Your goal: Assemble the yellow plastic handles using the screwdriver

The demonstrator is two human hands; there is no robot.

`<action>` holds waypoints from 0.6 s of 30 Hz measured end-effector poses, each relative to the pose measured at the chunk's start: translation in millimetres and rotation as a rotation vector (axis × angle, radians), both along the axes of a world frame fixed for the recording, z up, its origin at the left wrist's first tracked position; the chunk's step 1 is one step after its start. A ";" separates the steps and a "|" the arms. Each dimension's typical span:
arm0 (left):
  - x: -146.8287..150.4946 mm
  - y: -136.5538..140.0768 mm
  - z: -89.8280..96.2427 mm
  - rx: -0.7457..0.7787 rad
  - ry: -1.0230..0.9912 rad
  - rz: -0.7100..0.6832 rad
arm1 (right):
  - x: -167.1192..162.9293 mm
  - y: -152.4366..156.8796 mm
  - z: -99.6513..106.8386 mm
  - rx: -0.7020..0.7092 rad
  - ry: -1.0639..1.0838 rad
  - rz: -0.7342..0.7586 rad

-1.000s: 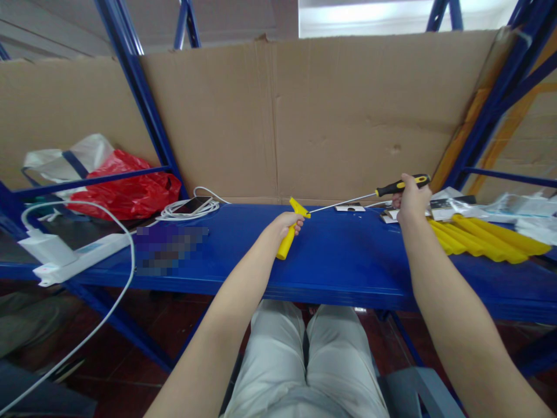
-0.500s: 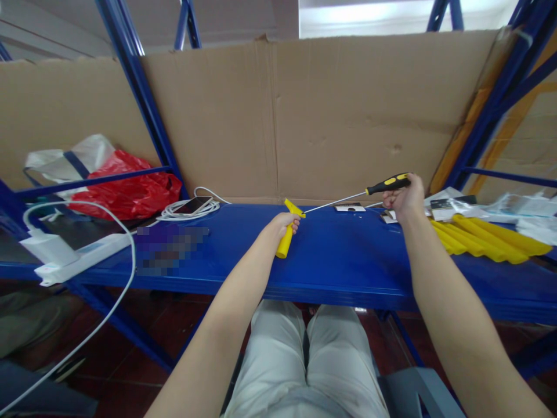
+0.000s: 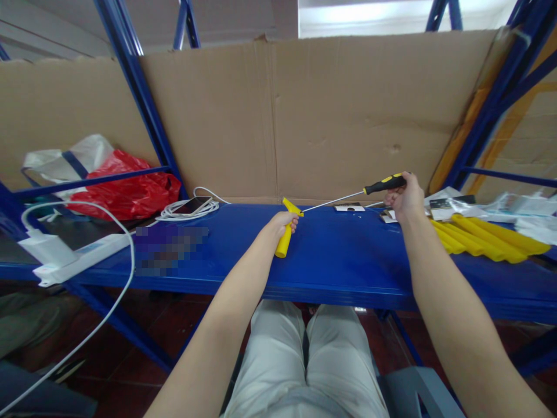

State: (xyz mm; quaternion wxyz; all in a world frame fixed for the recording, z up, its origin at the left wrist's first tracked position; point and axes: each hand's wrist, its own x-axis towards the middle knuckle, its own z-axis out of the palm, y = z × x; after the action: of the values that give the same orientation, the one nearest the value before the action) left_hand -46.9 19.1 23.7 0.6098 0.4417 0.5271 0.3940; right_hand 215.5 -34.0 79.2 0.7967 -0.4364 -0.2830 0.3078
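My left hand (image 3: pixel 285 220) is wrapped round a yellow plastic piece (image 3: pixel 282 244), which has a tube-like handle below and a wider head above. In my right hand (image 3: pixel 405 196), the fingers close on the rear end of a screwdriver (image 3: pixel 383 184) with a black and yellow handle. Its long thin shaft slants down to the left and meets the yellow piece beside my left fingers. Whether the tip sits in a hole or a screw there is too small to tell.
Several similar yellow pieces (image 3: pixel 491 238) lie at the right of the blue shelf (image 3: pixel 339 261), near clear plastic bags (image 3: pixel 526 212). At the left are a white power strip (image 3: pixel 96 252), a coiled white cable (image 3: pixel 189 215) and a red bag (image 3: pixel 128 188). Cardboard (image 3: pixel 339 116) stands behind.
My right hand's fingers have shifted slightly on the end of the screwdriver handle. My left hand keeps its hold on the yellow piece, nearly still.
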 end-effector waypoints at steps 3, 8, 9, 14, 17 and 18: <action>0.2 0.4 -0.5 -0.001 -0.006 0.018 | -0.7 -1.9 -0.9 0.021 -0.046 -0.051; 0.2 -2.6 1.4 0.023 0.035 0.031 | -3.0 -5.2 -1.4 0.020 -0.154 -0.081; 0.2 -4.2 2.4 0.027 0.046 0.032 | -3.2 -5.7 -1.3 0.015 -0.165 -0.080; 0.8 -12.7 7.7 0.044 0.123 0.028 | -2.2 -7.2 -1.6 0.009 -0.173 -0.070; 0.4 -14.0 8.0 0.048 0.163 0.035 | 0.3 -6.4 -3.9 0.017 -0.171 -0.078; 0.1 -13.7 7.6 0.050 0.170 0.038 | 1.3 -5.6 -5.0 0.012 -0.175 -0.084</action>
State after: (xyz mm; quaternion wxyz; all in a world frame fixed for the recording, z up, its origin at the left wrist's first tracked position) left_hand -46.8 5.4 31.3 0.5440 0.4787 0.5752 0.3796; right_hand 216.8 -39.6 74.2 0.7837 -0.4685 -0.3349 0.2328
